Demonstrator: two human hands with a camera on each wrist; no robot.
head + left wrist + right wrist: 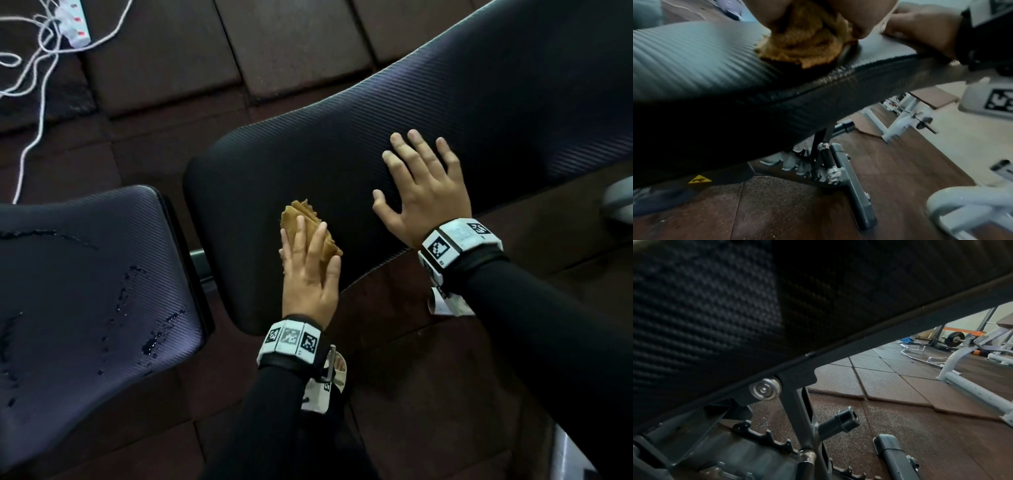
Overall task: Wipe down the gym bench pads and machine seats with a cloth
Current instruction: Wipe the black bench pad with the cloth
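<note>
Left hand (310, 270) is covering most of the cloth (301, 214); only its 12 o'clock edge is showing. Back pad (445, 120) is running off frame at 2 o'clock, seat pad (85, 274) at 9 o'clock. Right wrist view is showing no fingers (just pad underside). Left wrist view is blurring toward 3 o'clock.

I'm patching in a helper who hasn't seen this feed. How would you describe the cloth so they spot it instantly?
Find the long black bench pad running across the middle. Near its lower left end, the left hand presses flat on a crumpled cloth. It is the only mustard-brown thing among black pads.
</note>
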